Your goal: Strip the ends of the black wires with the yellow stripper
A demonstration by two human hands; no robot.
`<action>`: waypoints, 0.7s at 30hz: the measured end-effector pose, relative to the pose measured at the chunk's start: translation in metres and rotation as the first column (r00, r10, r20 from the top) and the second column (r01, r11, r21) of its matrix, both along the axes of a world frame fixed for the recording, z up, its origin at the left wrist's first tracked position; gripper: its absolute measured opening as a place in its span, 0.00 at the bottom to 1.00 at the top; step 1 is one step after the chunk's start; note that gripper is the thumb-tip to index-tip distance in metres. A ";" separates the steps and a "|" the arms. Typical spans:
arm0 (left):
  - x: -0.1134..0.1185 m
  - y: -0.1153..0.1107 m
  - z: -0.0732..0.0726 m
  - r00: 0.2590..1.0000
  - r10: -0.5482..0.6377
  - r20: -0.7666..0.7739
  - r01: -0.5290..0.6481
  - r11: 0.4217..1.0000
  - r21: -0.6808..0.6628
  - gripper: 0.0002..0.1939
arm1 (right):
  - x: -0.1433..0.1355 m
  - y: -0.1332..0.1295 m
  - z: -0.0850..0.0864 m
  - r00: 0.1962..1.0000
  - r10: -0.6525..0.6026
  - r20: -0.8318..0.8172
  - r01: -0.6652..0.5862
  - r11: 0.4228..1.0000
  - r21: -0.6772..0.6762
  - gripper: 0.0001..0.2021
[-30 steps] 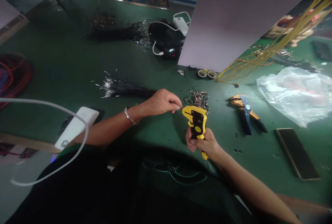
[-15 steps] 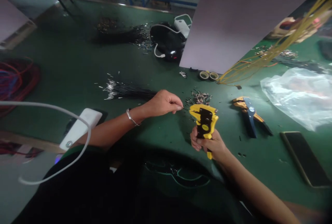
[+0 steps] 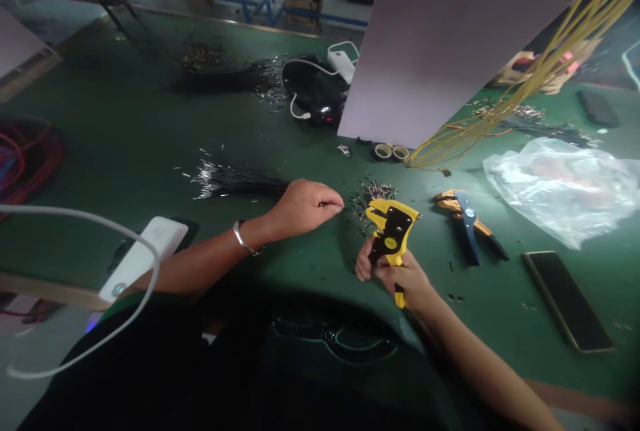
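Note:
My right hand [image 3: 395, 271] is wrapped round the handles of a yellow and black wire stripper [image 3: 396, 228], whose jaws point up and to the left and look parted. To its left, my left hand [image 3: 313, 206] is closed in a pinch on a thin black wire [image 3: 345, 209]; only a short dark tip shows past the fingers, apart from the jaws. Behind that hand lies a bundle of black wires [image 3: 245, 181] with shiny ends fanned out to the left. Just beyond the stripper is a small heap of metal-tipped bits [image 3: 377, 192].
On the green table [image 3: 300, 271] at right lie a blue and orange wire stripper [image 3: 466, 218], a phone [image 3: 567, 301] and a clear plastic bag [image 3: 565, 184]. Tape rolls [image 3: 391, 152] sit below a pale panel [image 3: 430, 51]. Yellow wires [image 3: 540, 91] hang at right. A white power bank [image 3: 145, 258] has a cable.
The wire between my left fingers has come away from the stripper's jaws, which look wider apart. My view has shifted slightly, moving most things left.

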State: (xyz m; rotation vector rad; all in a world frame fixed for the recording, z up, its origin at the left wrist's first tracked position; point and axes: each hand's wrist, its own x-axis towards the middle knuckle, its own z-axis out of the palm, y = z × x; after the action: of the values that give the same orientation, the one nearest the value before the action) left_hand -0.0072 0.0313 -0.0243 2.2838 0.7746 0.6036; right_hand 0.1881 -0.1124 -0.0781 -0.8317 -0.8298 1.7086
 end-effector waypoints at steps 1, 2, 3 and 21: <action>0.000 -0.001 0.000 1.000 -0.001 -0.008 0.001 0.999 0.047 0.09 | 0.000 0.001 0.001 1.000 -0.015 0.014 0.015 1.000 0.008 0.12; 0.000 -0.003 0.000 1.000 -0.004 -0.018 0.006 0.996 0.093 0.10 | -0.001 0.002 0.003 0.999 -0.038 0.031 0.038 0.999 0.013 0.12; 0.000 -0.005 0.000 1.000 -0.011 -0.028 0.014 0.991 0.132 0.10 | -0.001 0.004 0.005 0.996 -0.070 0.046 0.070 0.997 0.015 0.13; 0.006 -0.023 -0.003 0.987 -0.125 -0.097 0.143 0.965 0.218 0.11 | -0.017 0.027 0.029 0.950 -0.300 0.091 0.297 0.954 0.050 0.08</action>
State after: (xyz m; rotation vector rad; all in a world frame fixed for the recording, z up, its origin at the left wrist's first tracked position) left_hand -0.0014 0.0081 -0.0272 2.5592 0.6088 0.5613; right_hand 0.1712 -0.0852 -0.0489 -0.9702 -0.7543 1.3923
